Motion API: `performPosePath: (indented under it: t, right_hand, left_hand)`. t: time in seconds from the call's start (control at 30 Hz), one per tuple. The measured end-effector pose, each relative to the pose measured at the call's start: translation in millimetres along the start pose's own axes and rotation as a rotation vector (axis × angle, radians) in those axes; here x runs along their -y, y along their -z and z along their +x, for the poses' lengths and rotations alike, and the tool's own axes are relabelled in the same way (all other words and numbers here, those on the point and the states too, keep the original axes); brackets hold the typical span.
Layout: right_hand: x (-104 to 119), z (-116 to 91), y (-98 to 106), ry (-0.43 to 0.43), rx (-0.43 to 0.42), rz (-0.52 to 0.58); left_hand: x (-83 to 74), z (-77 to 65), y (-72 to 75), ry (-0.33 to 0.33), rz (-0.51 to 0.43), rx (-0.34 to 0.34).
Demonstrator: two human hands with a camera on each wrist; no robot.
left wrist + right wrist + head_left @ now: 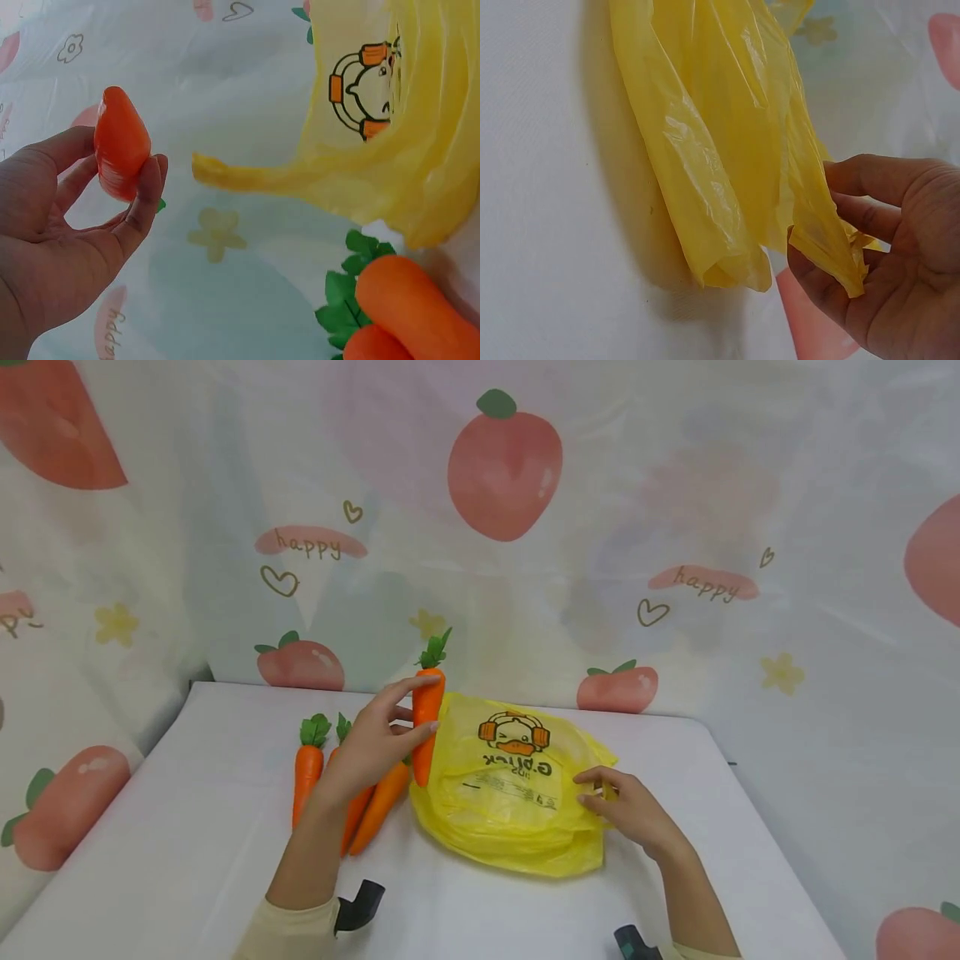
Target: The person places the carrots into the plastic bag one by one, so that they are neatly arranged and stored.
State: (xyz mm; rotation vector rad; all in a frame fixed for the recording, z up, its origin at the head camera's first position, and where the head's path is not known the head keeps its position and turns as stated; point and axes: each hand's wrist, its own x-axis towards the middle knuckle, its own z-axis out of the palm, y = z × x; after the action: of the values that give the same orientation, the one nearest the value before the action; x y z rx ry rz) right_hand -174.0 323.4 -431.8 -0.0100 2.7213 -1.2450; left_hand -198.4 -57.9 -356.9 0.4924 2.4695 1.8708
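My left hand pinches an orange carrot with a green leafy top, held upright beside the left edge of a yellow plastic bag. In the left wrist view the carrot appears end-on between thumb and fingers. The bag carries a duck print and lies on the white table. At its right side my right hand grips part of the bag. The right wrist view shows the yellow film caught between the thumb and fingers of that hand.
Several more carrots lie on the table left of the bag, partly behind my left forearm. A fruit-printed curtain rises behind the table. Dark wrist-camera mounts show at the sleeves.
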Motion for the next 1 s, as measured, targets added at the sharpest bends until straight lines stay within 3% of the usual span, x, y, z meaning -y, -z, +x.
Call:
performPosePath:
  t: [0.37, 0.63, 1.0]
  right_hand:
    - [7, -3, -3, -0.010, -0.001, 0.021]
    - [6, -4, -3, -0.001, 0.003, 0.038]
    - [7, -7, 2, 0.009, 0.010, 0.044]
  left_hand:
    - [-8.8, 5.6, -28.0, -0.057, -0.004, 0.040]
    - [-6.6, 4.3, -44.5, -0.017, -0.075, 0.062]
    - [2.4, 10.6, -69.1, -0.035, -0.155, 0.135]
